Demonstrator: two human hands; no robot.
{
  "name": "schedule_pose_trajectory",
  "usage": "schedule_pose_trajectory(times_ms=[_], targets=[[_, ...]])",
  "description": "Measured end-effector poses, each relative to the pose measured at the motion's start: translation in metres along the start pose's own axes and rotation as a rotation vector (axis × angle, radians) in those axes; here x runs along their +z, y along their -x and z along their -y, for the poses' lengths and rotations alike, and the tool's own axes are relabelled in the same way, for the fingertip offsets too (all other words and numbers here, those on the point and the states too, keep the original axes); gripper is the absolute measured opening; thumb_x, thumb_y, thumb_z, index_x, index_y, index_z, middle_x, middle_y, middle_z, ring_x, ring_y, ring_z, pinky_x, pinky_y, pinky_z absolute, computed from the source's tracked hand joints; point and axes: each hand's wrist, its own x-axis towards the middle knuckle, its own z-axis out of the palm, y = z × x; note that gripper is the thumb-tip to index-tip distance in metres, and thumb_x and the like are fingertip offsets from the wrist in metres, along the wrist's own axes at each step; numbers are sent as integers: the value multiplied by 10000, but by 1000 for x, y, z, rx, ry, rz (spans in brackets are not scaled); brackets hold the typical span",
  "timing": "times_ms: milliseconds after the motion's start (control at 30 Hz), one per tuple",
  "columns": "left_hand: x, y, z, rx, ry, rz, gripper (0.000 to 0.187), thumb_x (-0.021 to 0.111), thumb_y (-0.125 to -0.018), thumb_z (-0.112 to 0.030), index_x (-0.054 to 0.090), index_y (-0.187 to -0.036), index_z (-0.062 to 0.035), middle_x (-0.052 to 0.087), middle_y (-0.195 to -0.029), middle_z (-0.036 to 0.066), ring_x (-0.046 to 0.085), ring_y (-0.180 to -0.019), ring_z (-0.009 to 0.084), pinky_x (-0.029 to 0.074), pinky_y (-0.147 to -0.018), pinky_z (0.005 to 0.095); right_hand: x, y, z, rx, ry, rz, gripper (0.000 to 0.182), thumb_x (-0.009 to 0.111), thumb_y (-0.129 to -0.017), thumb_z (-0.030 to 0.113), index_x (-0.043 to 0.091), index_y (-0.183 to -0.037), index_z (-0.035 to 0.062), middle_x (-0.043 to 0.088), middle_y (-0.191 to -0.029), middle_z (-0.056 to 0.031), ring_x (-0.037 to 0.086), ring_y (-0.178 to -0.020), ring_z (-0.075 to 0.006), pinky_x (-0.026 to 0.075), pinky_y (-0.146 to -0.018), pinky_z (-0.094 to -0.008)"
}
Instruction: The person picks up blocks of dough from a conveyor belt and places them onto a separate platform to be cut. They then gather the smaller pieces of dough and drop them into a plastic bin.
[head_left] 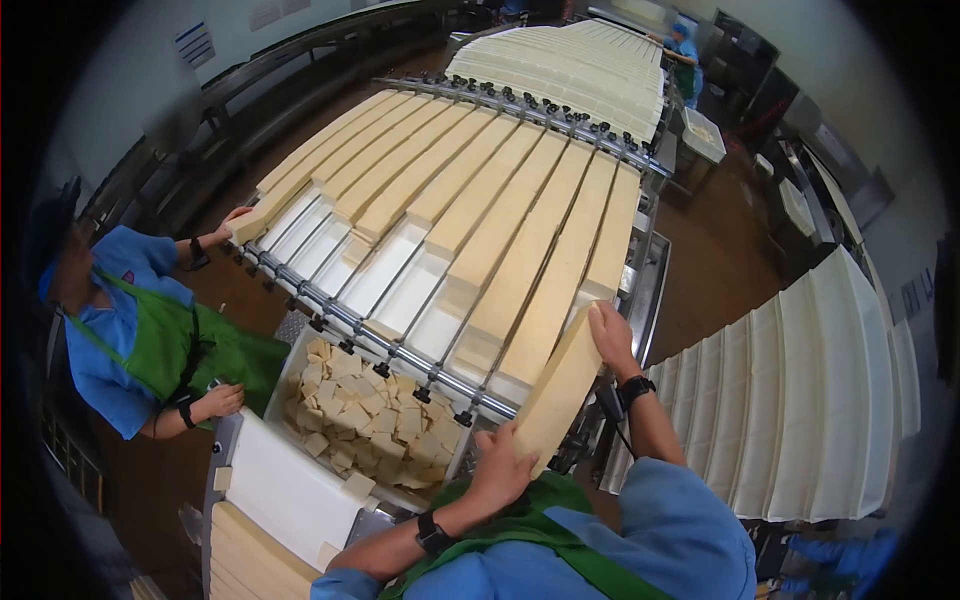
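Head: left hand (502, 468) and right hand (613, 336) grip a food slab (562, 388) over the conveyor's (408, 268) near-right corner; uneven support could crack it.

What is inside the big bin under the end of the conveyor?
The bin holds a heap of flat, pale, broken pieces. Whatever lies beneath the top layer is hidden.

Pale-yellow slab (558, 388) | long, straight-edged | slanted | between left hand (502, 467) and right hand (612, 337), by metal rail (408, 353)
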Motion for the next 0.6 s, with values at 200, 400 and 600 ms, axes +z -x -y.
schedule_pose_trajectory(times_ms=[200, 400, 600], targets=[[25, -33, 9, -173, 131, 112, 752, 750, -912, -248, 364, -1497, 26, 444, -1280, 300, 484, -1228, 478, 415, -1094, 457, 22, -35, -10, -190, 266, 163, 263, 566, -965, 235, 629, -1015, -15, 648, -1029, -256, 611, -1011, -447, 482, -895, -531], [42, -70, -3, -101, -6, -135, 730, 752, -919, -179, 357, -1514, -25, 476, -1222, 230, 605, -1009, 338, 547, -861, 396, 3, 7, 8, -181, 310, -251, 355, 700, -867, 123, 648, -1200, 11, 566, -1230, -193, 528, -1155, -371, 417, -1010, -484], [32, -67, -12, -17, 45, -35, 746, 713, -880, -33, 351, -1529, -93, 468, -1260, 236, 583, -1098, 382, 523, -936, 421, -13, 85, 20, -411, -59, 230, 631, 755, -876, 282, 534, -1428, 70, 486, -1414, -223, 404, -1382, -453, 290, -1170, -586]])
